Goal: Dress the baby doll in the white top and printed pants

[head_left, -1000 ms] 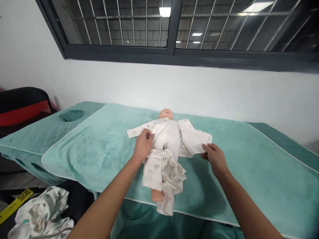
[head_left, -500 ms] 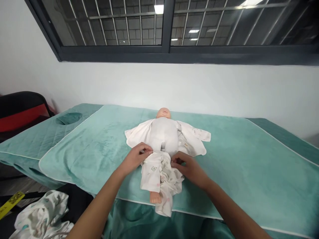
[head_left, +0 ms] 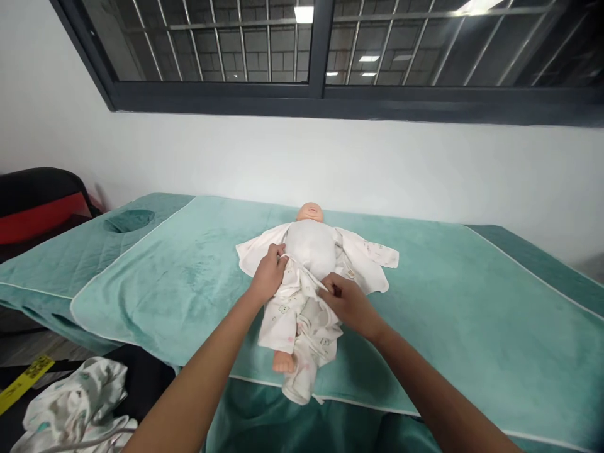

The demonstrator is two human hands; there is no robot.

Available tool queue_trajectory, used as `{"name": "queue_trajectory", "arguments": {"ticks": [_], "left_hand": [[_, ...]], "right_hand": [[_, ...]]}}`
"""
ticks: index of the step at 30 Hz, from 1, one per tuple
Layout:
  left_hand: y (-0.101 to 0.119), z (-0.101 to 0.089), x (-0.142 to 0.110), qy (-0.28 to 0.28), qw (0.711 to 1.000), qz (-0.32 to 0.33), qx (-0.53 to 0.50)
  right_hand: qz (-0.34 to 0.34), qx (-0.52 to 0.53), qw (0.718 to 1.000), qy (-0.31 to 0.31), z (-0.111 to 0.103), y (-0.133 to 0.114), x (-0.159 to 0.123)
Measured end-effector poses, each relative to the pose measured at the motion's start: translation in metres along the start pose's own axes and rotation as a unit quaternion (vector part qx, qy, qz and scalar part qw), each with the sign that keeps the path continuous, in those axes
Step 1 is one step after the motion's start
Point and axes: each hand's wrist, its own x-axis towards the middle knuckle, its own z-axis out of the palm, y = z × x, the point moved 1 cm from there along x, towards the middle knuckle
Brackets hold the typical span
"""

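Observation:
A baby doll (head_left: 309, 245) lies on its back on the green bed cover, head toward the wall. Its white jacket (head_left: 363, 251) is spread open under the torso. Patterned white pants (head_left: 280, 324) cover its legs; one bare foot shows below a cuff, and the other leg's end is hidden in bunched cloth. My left hand (head_left: 271, 272) pinches the waistband at the doll's hip on the left. Lower down on the right, my right hand (head_left: 348, 302) grips the waistband's other side, its fingers curled and partly hidden. The waistband slants between both hands.
The green cover (head_left: 453, 327) spreads over the bed, with a face hole (head_left: 129, 221) at the left end. Crumpled printed cloth (head_left: 78, 399) lies at the lower left, near a yellow tag (head_left: 26, 384). A black and red chair (head_left: 42, 211) stands at left. A barred window is above.
My left hand has moved up toward the doll's waist, drawing that side of the pants higher. My right hand has risen slightly with its side, and the bare foot has shifted left.

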Motion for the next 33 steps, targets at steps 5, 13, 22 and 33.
{"name": "queue_trajectory", "arguments": {"ticks": [5,13,22,33], "left_hand": [[-0.022,-0.001,0.003,0.089,0.993,-0.080,-0.022],[-0.039,0.003,-0.002,0.116,0.984,-0.127,-0.048],[-0.034,0.009,-0.008,0.057,0.989,-0.117,-0.070],[-0.037,0.011,-0.007,0.065,0.983,-0.115,-0.127]], "right_hand": [[0.099,0.133,0.984,-0.067,-0.015,0.023,0.006],[0.080,0.047,0.960,-0.263,-0.057,0.023,0.028],[-0.051,-0.200,0.978,-0.020,-0.058,0.004,0.068],[0.016,0.079,0.984,0.156,-0.018,0.064,0.078]]}}
